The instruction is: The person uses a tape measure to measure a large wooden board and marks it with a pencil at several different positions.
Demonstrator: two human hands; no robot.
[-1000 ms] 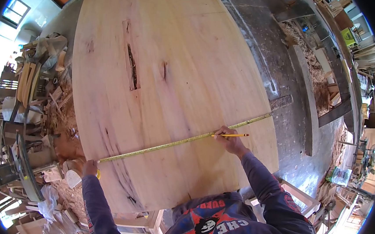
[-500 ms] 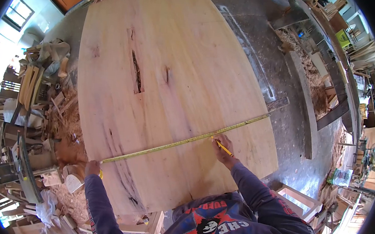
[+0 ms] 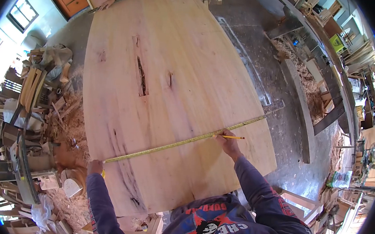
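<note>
My left hand (image 3: 95, 167) is curled round the case of the tape measure (image 3: 172, 144) at the edge of the wooden panel (image 3: 199, 74); how tightly, I can't tell. If it slips, the stretched blade could shift or lose the opposite edge. My right hand (image 3: 228, 144) pinches a pencil (image 3: 238, 137) by the blade, so those fingers could nudge it askew. A push from the co-worker's hand (image 3: 107, 3) could slide the panel.

A straight yellow tape measure (image 3: 167, 146) crosses the pale, split wooden panel (image 3: 199, 82) from the gripping left hand (image 3: 95, 167) past the slim yellow pencil (image 3: 235, 137) in the right hand (image 3: 227, 144).
</note>
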